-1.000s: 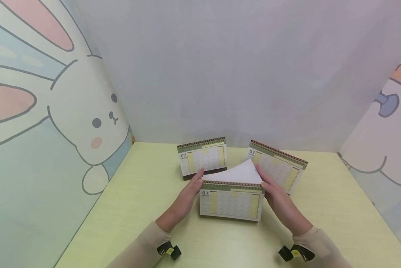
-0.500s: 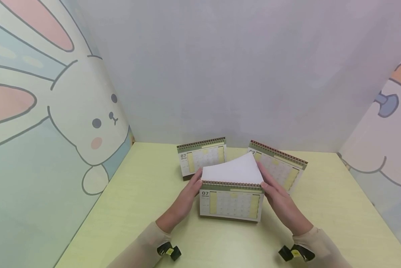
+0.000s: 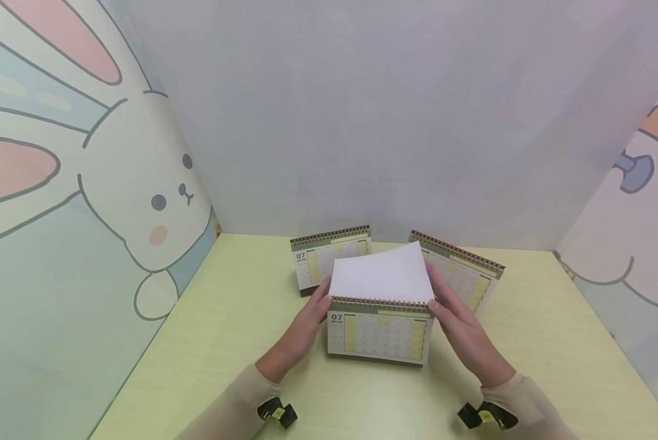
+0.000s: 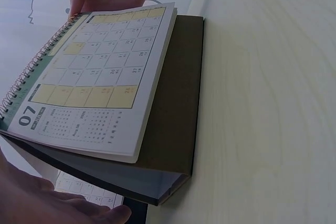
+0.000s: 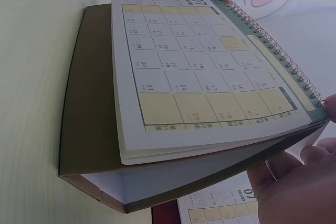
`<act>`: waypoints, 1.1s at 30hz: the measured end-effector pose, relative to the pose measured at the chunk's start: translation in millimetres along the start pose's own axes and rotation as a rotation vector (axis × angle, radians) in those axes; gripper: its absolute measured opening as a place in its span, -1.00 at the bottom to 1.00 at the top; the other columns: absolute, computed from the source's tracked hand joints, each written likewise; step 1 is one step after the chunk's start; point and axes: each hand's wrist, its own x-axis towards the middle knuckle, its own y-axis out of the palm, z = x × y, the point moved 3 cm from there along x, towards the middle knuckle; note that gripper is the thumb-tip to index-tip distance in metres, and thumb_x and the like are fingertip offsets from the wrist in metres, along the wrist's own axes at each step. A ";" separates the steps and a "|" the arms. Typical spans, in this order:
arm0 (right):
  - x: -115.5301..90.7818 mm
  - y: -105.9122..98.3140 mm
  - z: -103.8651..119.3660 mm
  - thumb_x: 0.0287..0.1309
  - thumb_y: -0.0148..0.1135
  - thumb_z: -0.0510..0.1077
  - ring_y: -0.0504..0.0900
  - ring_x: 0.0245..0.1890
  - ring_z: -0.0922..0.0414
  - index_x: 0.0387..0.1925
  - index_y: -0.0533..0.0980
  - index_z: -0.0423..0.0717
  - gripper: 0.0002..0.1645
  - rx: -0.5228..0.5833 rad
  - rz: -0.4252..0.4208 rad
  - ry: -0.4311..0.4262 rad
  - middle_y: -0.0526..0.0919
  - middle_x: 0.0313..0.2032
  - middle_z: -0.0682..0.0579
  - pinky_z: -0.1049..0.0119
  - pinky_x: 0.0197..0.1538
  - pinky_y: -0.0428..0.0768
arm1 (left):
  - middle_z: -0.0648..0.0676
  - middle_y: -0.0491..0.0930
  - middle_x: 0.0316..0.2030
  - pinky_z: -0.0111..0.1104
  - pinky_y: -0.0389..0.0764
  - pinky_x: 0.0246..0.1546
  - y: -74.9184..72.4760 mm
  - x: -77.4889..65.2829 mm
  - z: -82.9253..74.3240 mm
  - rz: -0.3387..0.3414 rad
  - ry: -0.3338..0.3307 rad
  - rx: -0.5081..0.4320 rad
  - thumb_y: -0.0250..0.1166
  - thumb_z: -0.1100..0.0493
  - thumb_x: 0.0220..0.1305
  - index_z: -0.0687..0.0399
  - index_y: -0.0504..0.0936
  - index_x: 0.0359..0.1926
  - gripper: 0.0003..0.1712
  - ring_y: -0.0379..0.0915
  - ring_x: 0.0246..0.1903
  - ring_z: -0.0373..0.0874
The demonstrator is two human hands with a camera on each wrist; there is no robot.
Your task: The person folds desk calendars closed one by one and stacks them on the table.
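Observation:
A desk calendar (image 3: 381, 333) stands at the table's front middle, its 07 page facing me and its spiral along the top. Behind the spiral a blank white sheet (image 3: 381, 275) slants up and back, its far right corner highest. My left hand (image 3: 301, 330) holds the calendar's left side, thumb at the spiral's end. On the right side my right hand (image 3: 463, 333) holds it the same way, with fingers (image 5: 283, 166) behind the stand. Both wrist views show the dark brown stand (image 4: 181, 87) under the pages. The sheet's back is hidden.
Two similar calendars stand behind: one calendar (image 3: 334, 260) at the back left and another calendar (image 3: 472, 275), angled, at the back right. The pale yellow table (image 3: 241, 281) meets a grey back wall (image 3: 362, 122). Cartoon-printed walls (image 3: 136, 183) flank it.
The white sheet behind the spiral has risen, its far edge moving up and covering more of the calendars behind. My hands and the front calendar stay nearly in place.

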 end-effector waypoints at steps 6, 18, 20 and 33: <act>0.0 -0.5 0.8 0.96 -0.16 -0.20 -0.02 0.76 0.80 0.99 -0.21 0.05 -0.13 -0.031 -0.014 -0.027 -0.34 0.99 -0.02 0.78 0.64 0.21 | 0.07 -0.22 1.00 0.36 0.00 0.93 0.3 -1.2 -1.5 0.011 0.009 0.003 -0.27 -0.27 0.99 -0.07 -0.22 1.00 -0.13 -0.27 0.98 0.24; -0.8 -3.2 0.5 0.94 -0.14 -0.28 -0.01 0.81 0.72 0.99 -0.18 0.01 -0.13 -0.070 -0.053 -0.088 -0.27 1.00 -0.01 0.76 0.68 0.21 | 0.01 -0.24 0.99 0.37 0.00 0.92 1.2 -1.1 0.9 0.031 0.014 -0.001 -0.33 -0.28 0.99 -0.17 -0.23 1.00 -0.17 -0.31 0.99 0.20; -1.1 -3.6 1.0 0.94 -0.16 -0.29 -0.02 0.81 0.72 0.99 -0.19 0.00 -0.13 -0.060 -0.053 -0.094 -0.28 0.99 -0.02 0.76 0.68 0.20 | 0.00 -0.25 1.00 0.38 -0.01 0.92 1.3 -1.1 1.0 0.038 0.018 0.000 -0.34 -0.28 0.99 -0.17 -0.25 1.00 -0.17 -0.33 0.99 0.19; -2.1 -2.4 8.2 0.88 -0.22 -0.40 0.09 0.83 0.64 0.99 -0.23 -0.04 -0.09 0.004 -0.023 -0.167 -0.26 1.00 0.04 0.71 0.70 0.26 | -0.02 -0.24 0.99 0.33 -0.11 0.95 0.8 -0.7 2.2 0.035 0.022 0.021 -0.34 -0.28 0.98 -0.15 -0.24 0.99 -0.17 -0.36 0.99 0.14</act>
